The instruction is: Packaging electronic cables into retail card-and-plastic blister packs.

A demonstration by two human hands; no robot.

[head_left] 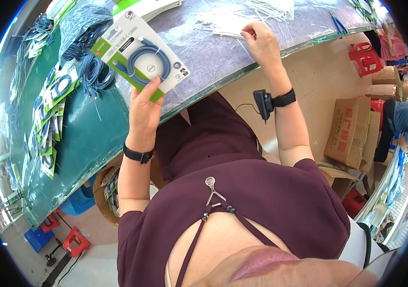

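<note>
My left hand [145, 107] grips the lower edge of a white and green packaging card [168, 52], thumb on its front. A coiled blue cable [165, 67] sits on the card, which is tilted above the table. Over the table's front edge, my right hand [263, 45] is closed in a pinch, its fingertips beside thin white strips like cable ties [223, 26]. Whatever lies between those fingertips is too small to make out.
Loose coiled blue cables [91, 71] lie left of the card, near a plastic bag [82, 26]. Carded cables [53, 112] overlap along the green table [87, 129]. Blue-handled pliers [338, 24] rest far right. A cardboard box [346, 129] and red stool [364, 58] stand on the floor.
</note>
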